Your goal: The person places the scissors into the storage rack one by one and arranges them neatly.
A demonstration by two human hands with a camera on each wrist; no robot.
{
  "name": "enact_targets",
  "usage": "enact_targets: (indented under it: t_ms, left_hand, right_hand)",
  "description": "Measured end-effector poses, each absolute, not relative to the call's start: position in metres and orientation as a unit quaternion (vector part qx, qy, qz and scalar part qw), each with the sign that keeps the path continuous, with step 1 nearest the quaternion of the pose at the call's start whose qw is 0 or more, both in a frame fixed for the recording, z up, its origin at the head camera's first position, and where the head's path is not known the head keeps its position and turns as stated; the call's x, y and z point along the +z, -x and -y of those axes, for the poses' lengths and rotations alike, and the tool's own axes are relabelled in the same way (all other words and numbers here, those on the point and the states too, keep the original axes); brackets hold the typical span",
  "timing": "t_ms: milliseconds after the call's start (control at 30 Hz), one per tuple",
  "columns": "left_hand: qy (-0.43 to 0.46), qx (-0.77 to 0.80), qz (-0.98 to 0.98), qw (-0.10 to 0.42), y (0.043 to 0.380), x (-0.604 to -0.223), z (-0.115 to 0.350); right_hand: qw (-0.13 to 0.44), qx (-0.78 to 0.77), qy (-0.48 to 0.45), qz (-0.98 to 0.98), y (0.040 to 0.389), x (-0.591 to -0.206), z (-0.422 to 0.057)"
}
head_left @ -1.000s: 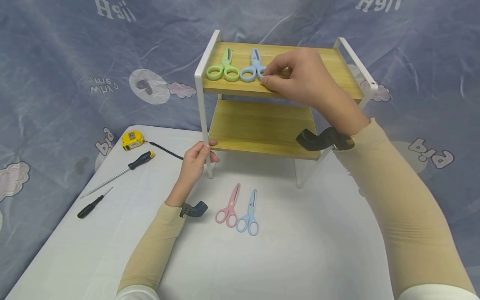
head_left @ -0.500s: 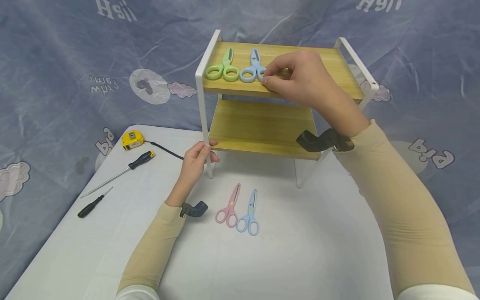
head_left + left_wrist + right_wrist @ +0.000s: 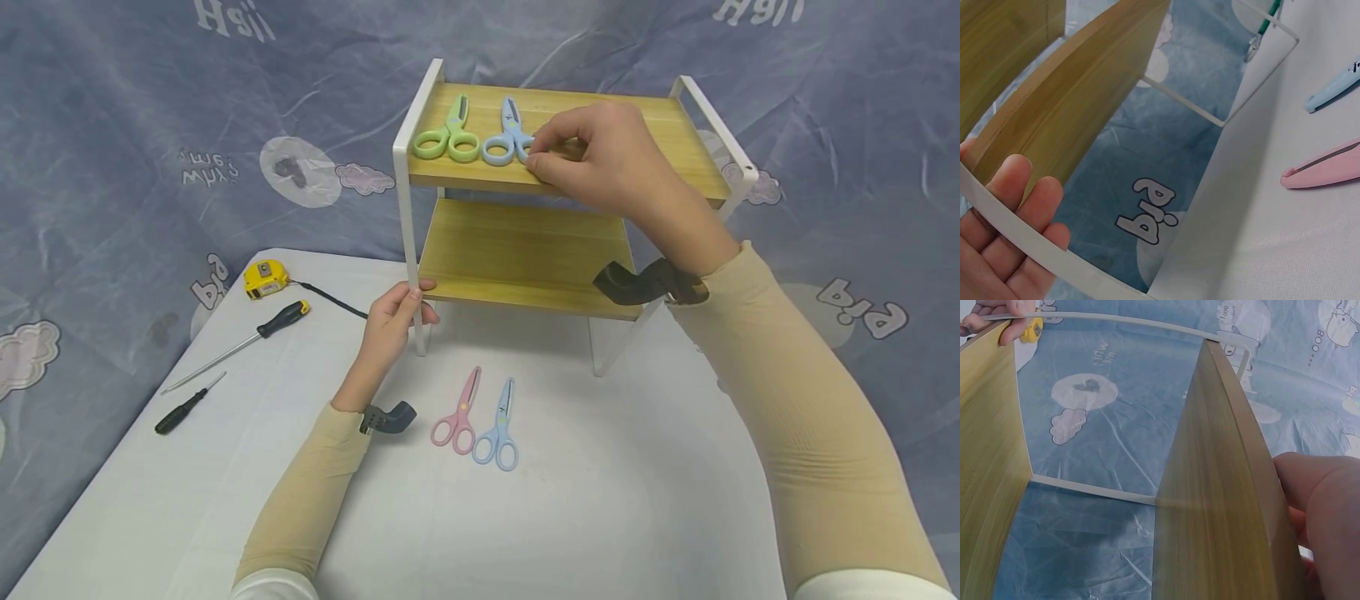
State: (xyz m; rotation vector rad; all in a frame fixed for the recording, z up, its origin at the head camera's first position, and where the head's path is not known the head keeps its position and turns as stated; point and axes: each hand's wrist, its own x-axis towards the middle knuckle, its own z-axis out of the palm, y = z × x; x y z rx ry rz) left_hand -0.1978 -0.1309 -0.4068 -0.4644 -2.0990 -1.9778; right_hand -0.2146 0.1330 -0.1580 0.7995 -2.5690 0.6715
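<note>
My right hand [image 3: 600, 158] pinches the right handle ring of a pair of light blue scissors [image 3: 511, 125] lying on the top board of a two-tier shelf [image 3: 675, 125]. To the left of these scissors lies a green pair [image 3: 454, 125], blades pointing to the back. My left hand [image 3: 386, 329] grips the shelf's white front-left leg [image 3: 407, 225] at the lower board; in the left wrist view its fingers [image 3: 1041, 200] curl round that white bar. Below, on the table, lie pink scissors [image 3: 463, 410] and a second light blue pair [image 3: 502, 425]. The right wrist view hides the held scissors.
A yellow tape measure [image 3: 266, 279] lies at the table's back left, its black strap running toward my left wrist. Nearer me are a long screwdriver [image 3: 281, 320] and a smaller black one [image 3: 180, 417]. A printed cloth [image 3: 150, 100] hangs behind the white table [image 3: 600, 517].
</note>
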Motion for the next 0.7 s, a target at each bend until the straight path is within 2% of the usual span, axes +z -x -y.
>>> enact_targets:
  t_ms: [700]
  left_hand:
    - [0.157,-0.669,0.717,0.114,0.1982,-0.4072,0.1299]
  right_hand:
    - [0.186,0.235,-0.281,0.912,0.2147,-0.1592,-0.1327]
